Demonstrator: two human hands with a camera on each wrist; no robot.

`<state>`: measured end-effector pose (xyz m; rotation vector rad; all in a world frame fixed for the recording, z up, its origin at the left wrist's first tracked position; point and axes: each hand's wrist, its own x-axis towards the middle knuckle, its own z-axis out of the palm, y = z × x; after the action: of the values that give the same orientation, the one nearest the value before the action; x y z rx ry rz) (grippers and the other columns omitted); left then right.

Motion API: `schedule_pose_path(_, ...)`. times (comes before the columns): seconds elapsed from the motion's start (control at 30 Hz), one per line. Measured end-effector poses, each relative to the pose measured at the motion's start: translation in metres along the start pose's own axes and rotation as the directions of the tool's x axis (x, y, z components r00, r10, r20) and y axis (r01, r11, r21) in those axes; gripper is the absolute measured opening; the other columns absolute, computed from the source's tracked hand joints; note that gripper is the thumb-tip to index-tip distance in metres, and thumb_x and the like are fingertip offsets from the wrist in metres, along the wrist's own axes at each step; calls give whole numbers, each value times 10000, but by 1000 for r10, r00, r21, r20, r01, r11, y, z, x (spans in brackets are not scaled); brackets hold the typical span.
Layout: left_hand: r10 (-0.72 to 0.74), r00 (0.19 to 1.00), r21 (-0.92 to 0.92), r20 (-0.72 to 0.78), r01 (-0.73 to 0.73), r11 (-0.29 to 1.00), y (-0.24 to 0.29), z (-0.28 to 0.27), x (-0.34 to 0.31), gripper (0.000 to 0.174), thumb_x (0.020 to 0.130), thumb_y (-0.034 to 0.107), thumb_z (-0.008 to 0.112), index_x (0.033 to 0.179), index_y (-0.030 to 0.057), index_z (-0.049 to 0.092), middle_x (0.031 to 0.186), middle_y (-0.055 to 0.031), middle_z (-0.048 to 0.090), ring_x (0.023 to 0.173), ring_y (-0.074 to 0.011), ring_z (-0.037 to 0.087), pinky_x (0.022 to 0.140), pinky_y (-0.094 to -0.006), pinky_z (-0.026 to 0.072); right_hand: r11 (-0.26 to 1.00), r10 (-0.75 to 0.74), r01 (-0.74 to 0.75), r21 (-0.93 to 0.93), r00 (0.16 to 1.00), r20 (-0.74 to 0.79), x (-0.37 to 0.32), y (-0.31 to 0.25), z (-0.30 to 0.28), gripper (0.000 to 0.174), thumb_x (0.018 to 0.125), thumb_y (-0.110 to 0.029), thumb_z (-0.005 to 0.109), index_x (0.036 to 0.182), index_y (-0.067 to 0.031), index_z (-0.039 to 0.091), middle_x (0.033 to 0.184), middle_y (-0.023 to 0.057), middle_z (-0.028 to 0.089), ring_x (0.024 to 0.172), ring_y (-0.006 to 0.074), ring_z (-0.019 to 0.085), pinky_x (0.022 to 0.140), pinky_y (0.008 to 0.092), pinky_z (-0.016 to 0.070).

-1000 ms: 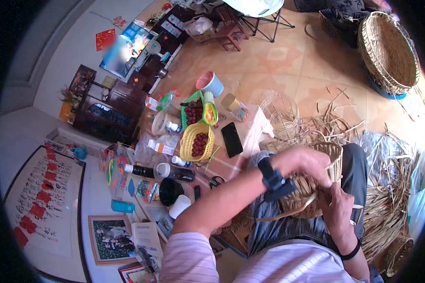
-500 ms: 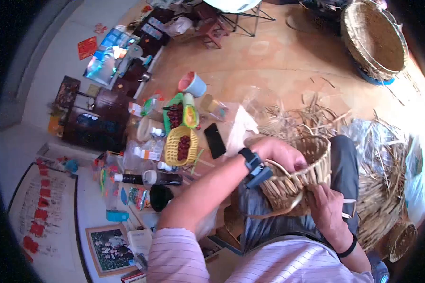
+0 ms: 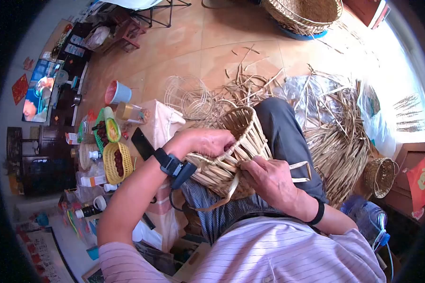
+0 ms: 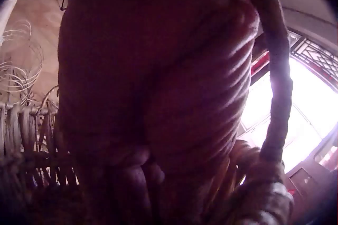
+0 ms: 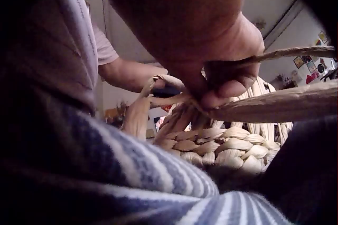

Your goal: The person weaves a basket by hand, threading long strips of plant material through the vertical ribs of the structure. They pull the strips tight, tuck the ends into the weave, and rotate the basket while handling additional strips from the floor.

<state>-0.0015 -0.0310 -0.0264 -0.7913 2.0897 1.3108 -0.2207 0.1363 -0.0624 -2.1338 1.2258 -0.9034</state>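
And there: right hand (image 3: 272,183) pinched a strip (image 5: 280,102) outside the basket (image 3: 254,144); left hand (image 3: 210,141) reached inside, whether gripping I couldn't tell.

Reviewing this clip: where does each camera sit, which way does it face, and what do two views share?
Head: worn on the head, facing forward and down; shows the striped shirt, left hand, right hand and lap basket.
Left wrist: on that wrist, looking along the left hand, which fills the middle.
Right wrist: on that wrist, facing the right hand pinching a strand; the left forearm shows.
Head and right wrist share the lap basket.
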Motion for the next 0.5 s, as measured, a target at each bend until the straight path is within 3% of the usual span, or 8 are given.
schedule_pose_path(0.2, 95, 995, -113, -17, -97, 989, -15, 14, 7, 247, 919, 147, 734, 1060, -53, 763, 893, -197, 812, 784, -166, 691, 733, -415, 577, 1000, -4, 4, -13, 1000, -8, 0, 1, 2, 255, 908, -165, 824, 1092, -101, 660, 850, 84, 660, 697, 326, 714, 615, 444, 577)
schedule_pose_path(0.27, 59, 998, -63, -23, -60, 996, -19, 15, 11, 251, 911, 147, 726, 1056, -55, 762, 905, -211, 811, 793, -178, 702, 737, -422, 576, 999, -15, 16, -49, 1000, 23, -1, 3, 3, 273, 908, -171, 826, 1105, -105, 650, 846, 85, 653, 701, 323, 716, 618, 445, 578)
schedule_pose_path(0.4, -15, 1000, -20, 13, 16, 1000, 0, 3, 3, 283, 884, 145, 719, 1077, -59, 752, 956, -230, 810, 832, -217, 731, 750, -431, 574, 999, -31, 33, -36, 998, 62, 3, -3, -7, 265, 889, -132, 723, 1119, -102, 594, 857, 104, 626, 726, 347, 718, 618, 472, 567)
schedule_pose_path(0.5, 99, 992, -38, -76, -102, 994, -3, -1, -6, 322, 860, 142, 720, 1109, -62, 738, 987, -232, 804, 855, -241, 742, 749, -436, 571, 998, -24, 28, -48, 997, 75, 2, -4, -14, 308, 885, -128, 722, 1166, -101, 602, 867, 104, 631, 755, 350, 722, 642, 479, 571)
